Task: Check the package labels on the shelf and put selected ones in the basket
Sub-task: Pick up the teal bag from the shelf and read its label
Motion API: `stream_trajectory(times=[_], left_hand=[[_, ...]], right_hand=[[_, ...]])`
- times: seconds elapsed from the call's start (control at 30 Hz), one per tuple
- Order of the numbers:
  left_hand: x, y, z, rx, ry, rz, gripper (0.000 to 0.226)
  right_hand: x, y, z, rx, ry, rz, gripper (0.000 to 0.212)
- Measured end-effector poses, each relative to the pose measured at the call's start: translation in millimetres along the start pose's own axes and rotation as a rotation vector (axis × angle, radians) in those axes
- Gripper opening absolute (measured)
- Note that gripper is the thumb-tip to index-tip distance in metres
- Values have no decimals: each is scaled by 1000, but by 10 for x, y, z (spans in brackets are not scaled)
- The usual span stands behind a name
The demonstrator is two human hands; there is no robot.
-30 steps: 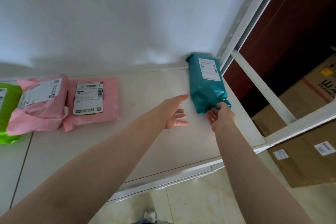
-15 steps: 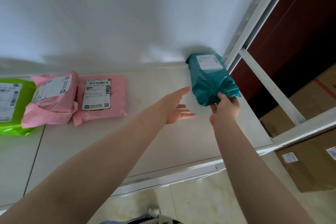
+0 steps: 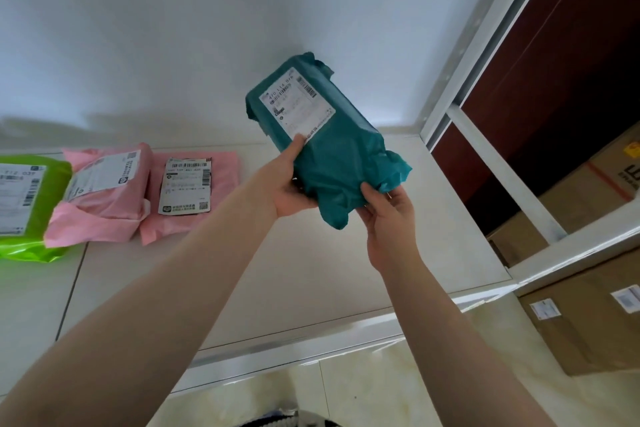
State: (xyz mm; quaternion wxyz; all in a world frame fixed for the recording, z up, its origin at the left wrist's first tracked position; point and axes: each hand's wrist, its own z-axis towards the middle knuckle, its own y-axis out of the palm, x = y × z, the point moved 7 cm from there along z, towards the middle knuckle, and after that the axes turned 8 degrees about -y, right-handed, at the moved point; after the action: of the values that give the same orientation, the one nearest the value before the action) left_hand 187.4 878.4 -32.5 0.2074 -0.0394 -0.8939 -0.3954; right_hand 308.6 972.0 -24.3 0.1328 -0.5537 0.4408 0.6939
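A person's two bare hands hold a teal plastic mailer package (image 3: 341, 152) tilted in the air above a white shelf (image 3: 311, 260), its white shipping label (image 3: 298, 104) facing the camera; the label's print is too small and blurred to read beyond barcodes and a row of digits. The left hand (image 3: 289, 184) grips the package's left edge, thumb pressed on the label's lower corner, its other fingers hidden behind the wrapping. The right hand (image 3: 389, 215) grips the crumpled lower end from beneath, thumb curled over the front, its fingers mostly concealed by the plastic. Three more packages lie on the shelf to the left, well apart from the raised one: a lime-green plastic mailer (image 3: 26, 204), cut off by the left frame edge; a bulky pink plastic mailer (image 3: 104, 194) touching it; and a flat pink plastic mailer (image 3: 194, 191) just beside that, each with a white label facing up. A white metal shelf upright (image 3: 485, 55) rises at the right, with a slanted white brace crossing in front of brown cardboard boxes (image 3: 588, 322) stacked beyond the shelf; how many boxes there are cannot be told. Pale glossy floor tiles (image 3: 398, 385) show below the shelf's front edge. No basket is in view.
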Motion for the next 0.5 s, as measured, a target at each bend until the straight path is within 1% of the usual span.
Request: stream_trajectory(times=[0.07, 0.1, 0.13, 0.2, 0.27, 0.3, 0.33, 0.37, 0.4, 0.43, 0.47, 0.5], left_hand=[[87, -60, -83, 71, 78, 60, 49], [117, -94, -118, 100, 114, 102, 46], [134, -128, -143, 120, 140, 145, 45], [143, -187, -180, 143, 164, 221, 49], [152, -258, -215, 177, 184, 297, 53], [160, -299, -242, 206, 196, 341, 55], [168, -338, -274, 238, 205, 386, 57], [174, -383, -305, 269, 206, 427, 60], [176, -425, -327, 292, 199, 458, 64], [173, -449, -356, 302, 191, 479, 65], [167, -459, -383, 298, 184, 487, 64], [159, -454, -413, 286, 179, 488, 61]], right_hand=[[51, -32, 8, 37, 61, -213, 18], [94, -50, 2, 60, 115, -290, 19], [145, -49, -9, 75, 174, -302, 24], [242, -4, -21, 64, 279, -180, 26], [317, 19, -10, 53, 348, -53, 21], [345, 17, 1, 54, 371, 0, 24], [355, 30, 5, 48, 386, 48, 32], [361, 50, 13, 26, 392, 81, 46], [359, 82, 13, -5, 394, 95, 59], [353, 109, 15, -38, 386, 93, 67], [365, 126, 10, -64, 389, 123, 68], [379, 141, 2, -80, 402, 161, 63]])
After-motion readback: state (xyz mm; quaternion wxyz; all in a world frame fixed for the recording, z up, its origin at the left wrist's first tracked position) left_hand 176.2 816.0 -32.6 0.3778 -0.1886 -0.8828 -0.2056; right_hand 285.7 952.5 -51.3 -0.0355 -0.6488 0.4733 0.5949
